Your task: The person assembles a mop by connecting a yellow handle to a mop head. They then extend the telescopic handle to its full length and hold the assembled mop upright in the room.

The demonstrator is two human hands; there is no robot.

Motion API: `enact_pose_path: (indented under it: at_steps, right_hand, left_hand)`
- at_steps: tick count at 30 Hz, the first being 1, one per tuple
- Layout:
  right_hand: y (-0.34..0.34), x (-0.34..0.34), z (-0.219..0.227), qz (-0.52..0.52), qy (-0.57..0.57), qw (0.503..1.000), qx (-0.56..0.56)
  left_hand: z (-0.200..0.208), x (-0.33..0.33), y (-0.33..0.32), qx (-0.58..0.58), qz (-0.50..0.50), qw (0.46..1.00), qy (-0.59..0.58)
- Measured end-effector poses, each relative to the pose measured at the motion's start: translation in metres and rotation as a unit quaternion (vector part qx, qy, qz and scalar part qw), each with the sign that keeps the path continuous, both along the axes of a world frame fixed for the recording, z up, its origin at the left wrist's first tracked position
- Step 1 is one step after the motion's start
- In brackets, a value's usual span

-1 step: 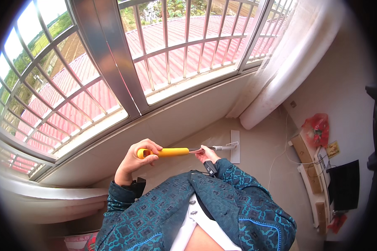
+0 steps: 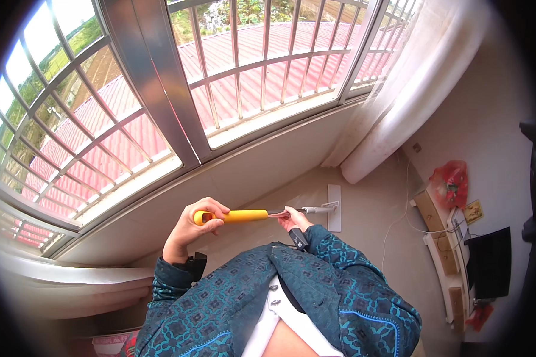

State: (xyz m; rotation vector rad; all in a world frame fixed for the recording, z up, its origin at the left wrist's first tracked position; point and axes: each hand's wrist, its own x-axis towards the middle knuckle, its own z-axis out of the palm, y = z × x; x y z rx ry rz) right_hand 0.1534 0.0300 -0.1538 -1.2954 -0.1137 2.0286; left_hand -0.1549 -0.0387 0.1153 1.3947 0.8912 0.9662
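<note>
A flat mop with a yellow handle grip [image 2: 248, 215] lies across the space in front of my body. Its white rectangular mop head [image 2: 335, 217] is down at the floor, to the right. My left hand [image 2: 192, 225] is closed around the free end of the yellow grip, where a hole shows. Further along, my right hand [image 2: 296, 220] grips the thin pole just past the yellow part; some of its fingers are hidden. A dark band with a small box sits on each wrist.
Ahead is a window with a grey frame [image 2: 161, 83] and metal bars, above a low pale wall [image 2: 268, 143]. White curtains hang left and right [image 2: 393, 113]. At the right stand a low cabinet [image 2: 435, 220], a dark screen [image 2: 488, 263] and a red bag [image 2: 449, 184]. A thin white cable [image 2: 393, 229] crosses the floor.
</note>
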Motion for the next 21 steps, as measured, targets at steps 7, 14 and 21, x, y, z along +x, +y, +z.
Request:
enact_pose_path:
  at_steps: [7,14,21]
  right_hand:
    - [0.003,-0.011,0.0,-0.008,-0.033,0.999,-0.016]
    - [0.028,0.044,-0.055,-0.049,-0.199,0.979,-0.015]
    - [0.034,0.096,-0.015,-0.193,-0.109,0.975,0.007]
  left_hand:
    - [-0.024,-0.009,-0.002,-0.061,0.034,0.997,-0.021]
    - [-0.067,0.061,0.01,-0.072,-0.004,0.996,-0.053]
    - [-0.106,0.148,0.06,-0.051,-0.099,0.992,-0.065]
